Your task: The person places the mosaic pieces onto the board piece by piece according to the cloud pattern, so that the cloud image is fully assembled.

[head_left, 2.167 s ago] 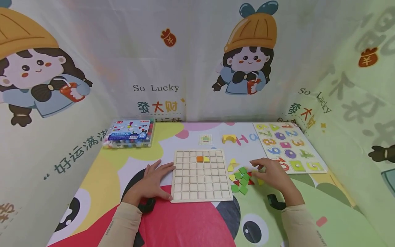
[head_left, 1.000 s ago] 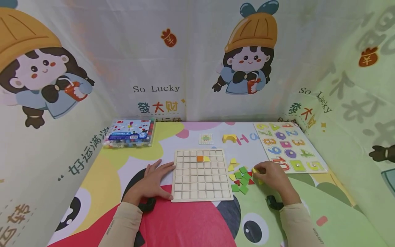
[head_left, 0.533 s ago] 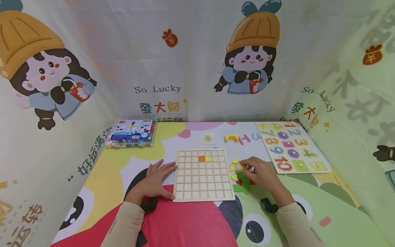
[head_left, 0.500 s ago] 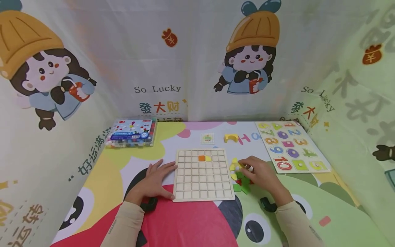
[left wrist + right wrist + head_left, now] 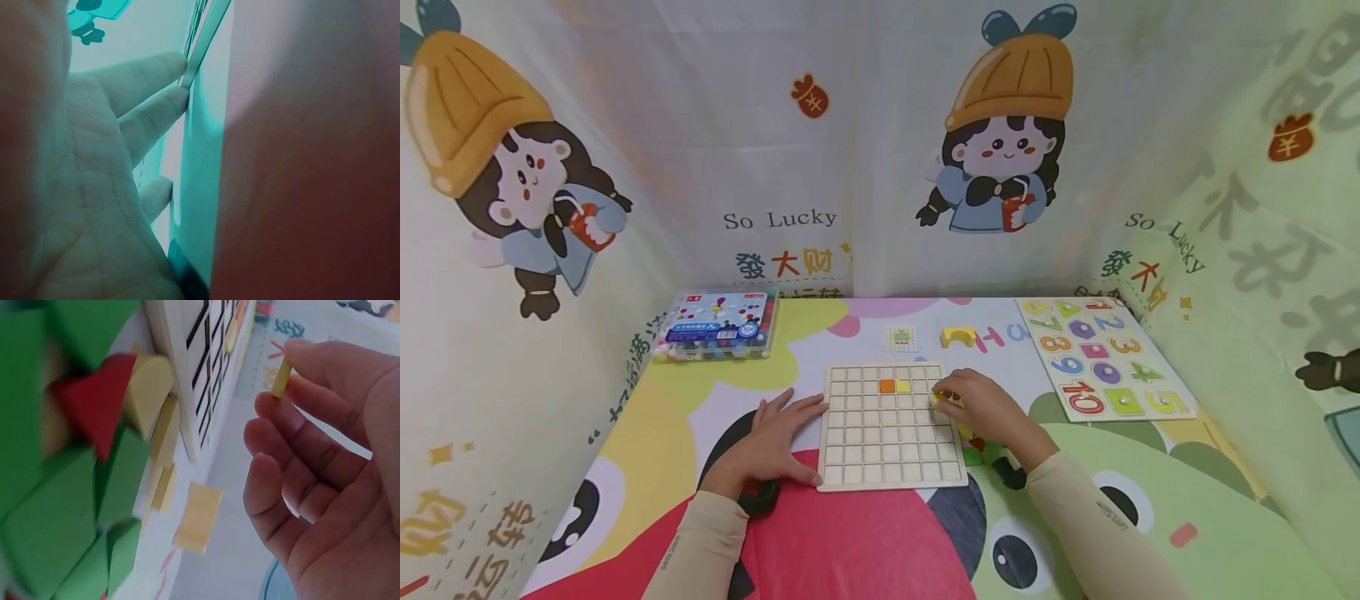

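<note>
A pale wooden grid board lies in the middle of the table, with an orange tile and a yellow tile side by side in its upper cells. My left hand rests at the board's left side, fingers spread; the left wrist view has fingertips right at its edge. Over the board's upper right edge, my right hand pinches a small yellow tile between thumb and index finger. Green tiles, red triangular tiles and yellow tiles are heaped beside the board, mostly hidden in the head view.
Behind the board lie a small pattern card and a yellow arch block. A number puzzle board is at the back right. A clear box of coloured parts stands at the back left.
My right hand has picked up a yellow tile from right of the pile, then moved left across the pile to the board's upper right edge. The left hand stays put.
</note>
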Demonstrator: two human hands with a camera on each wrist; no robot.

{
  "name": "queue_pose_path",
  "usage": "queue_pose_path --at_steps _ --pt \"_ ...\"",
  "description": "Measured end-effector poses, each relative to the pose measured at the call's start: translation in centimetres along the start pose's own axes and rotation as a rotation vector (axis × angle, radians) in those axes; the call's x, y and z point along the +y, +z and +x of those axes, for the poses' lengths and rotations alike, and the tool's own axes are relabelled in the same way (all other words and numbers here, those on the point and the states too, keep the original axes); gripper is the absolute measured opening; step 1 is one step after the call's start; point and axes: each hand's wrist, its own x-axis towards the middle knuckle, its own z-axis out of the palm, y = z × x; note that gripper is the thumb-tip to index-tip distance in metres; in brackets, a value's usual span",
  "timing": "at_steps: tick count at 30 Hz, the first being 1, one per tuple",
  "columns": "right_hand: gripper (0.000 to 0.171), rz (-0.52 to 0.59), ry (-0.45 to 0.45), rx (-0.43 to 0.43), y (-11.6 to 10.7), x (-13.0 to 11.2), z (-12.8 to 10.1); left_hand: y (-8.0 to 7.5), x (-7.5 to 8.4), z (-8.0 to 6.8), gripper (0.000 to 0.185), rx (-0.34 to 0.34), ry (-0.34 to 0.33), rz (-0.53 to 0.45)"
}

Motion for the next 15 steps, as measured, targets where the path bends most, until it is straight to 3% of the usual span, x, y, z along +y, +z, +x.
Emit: queue_pose_path --at_steps 9,15 --pt "0.021 -0.072 -0.017 -0.092 1.5 -0.3 2.4 0.0 0.0 -0.1 0.114 -0.007 -0.002 -0.014" --pt "0.02 -0.131 -0.047 -0.092 2.2 -0.3 3.3 0.0 0.0 -0.1 0.114 -0.004 -0.003 -0.012"
